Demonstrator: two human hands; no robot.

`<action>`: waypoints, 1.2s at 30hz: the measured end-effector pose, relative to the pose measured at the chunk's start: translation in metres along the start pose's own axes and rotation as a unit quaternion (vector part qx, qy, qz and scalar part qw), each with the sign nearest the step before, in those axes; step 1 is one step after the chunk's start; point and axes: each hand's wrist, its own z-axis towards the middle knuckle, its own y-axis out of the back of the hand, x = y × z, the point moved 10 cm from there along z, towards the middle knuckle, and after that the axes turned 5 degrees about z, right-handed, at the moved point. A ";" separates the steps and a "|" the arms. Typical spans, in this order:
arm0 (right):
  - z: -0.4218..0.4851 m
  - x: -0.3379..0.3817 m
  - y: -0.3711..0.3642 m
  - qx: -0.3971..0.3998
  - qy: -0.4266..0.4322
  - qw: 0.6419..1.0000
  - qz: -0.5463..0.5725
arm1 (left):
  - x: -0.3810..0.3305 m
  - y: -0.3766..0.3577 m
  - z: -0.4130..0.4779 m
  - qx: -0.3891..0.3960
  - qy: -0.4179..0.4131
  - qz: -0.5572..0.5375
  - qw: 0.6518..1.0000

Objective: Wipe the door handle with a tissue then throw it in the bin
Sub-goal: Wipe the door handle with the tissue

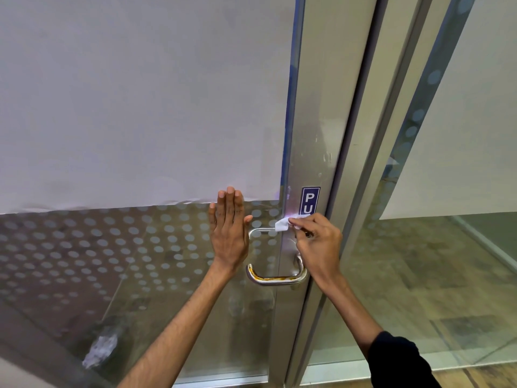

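A silver U-shaped door handle (275,279) with rusty stains sticks out from the metal stile of a glass door (140,247). My right hand (317,245) pinches a small white tissue (282,224) against the stile, at the handle's upper end, just under a blue "PU" sticker (310,200). My left hand (229,233) lies flat on the glass with fingers straight, left of the handle. No bin is in view.
The door's upper part is covered in white frosted film (140,93), with a dotted band below. The metal door frame (361,163) runs on the right, and a second glass panel (461,135) beyond it. Tiled floor (405,275) shows through the glass.
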 end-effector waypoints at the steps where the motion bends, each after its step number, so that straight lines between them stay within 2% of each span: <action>1: 0.001 0.000 0.000 -0.004 0.000 1.000 0.002 | 0.000 0.000 0.000 -0.004 -0.009 -0.004 1.000; 6: -0.019 -0.008 -0.017 0.024 0.005 1.000 -0.004 | 0.002 0.001 -0.001 -0.034 -0.005 0.014 0.999; 9: -0.032 -0.022 -0.029 0.057 -0.026 0.998 -0.023 | 0.000 -0.001 0.004 -0.040 -0.001 0.011 0.999; 15: -0.040 -0.021 -0.034 0.085 -0.041 0.995 -0.044 | 0.009 0.002 -0.003 -0.029 0.039 -0.009 0.999; 21: 0.001 0.002 -0.002 -0.013 0.000 1.000 0.020 | 0.009 -0.001 -0.001 -0.025 0.036 -0.006 0.999; 24: 0.002 0.004 0.000 -0.026 0.005 0.999 0.032 | 0.011 -0.002 -0.003 -0.028 0.032 -0.004 0.999; 32: -0.041 -0.024 -0.026 0.072 -0.028 0.997 -0.030 | 0.013 -0.004 -0.003 -0.023 0.037 0.000 0.999; 36: -0.035 -0.022 -0.023 0.065 -0.047 0.996 -0.027 | 0.014 -0.003 -0.002 -0.010 0.028 -0.005 1.000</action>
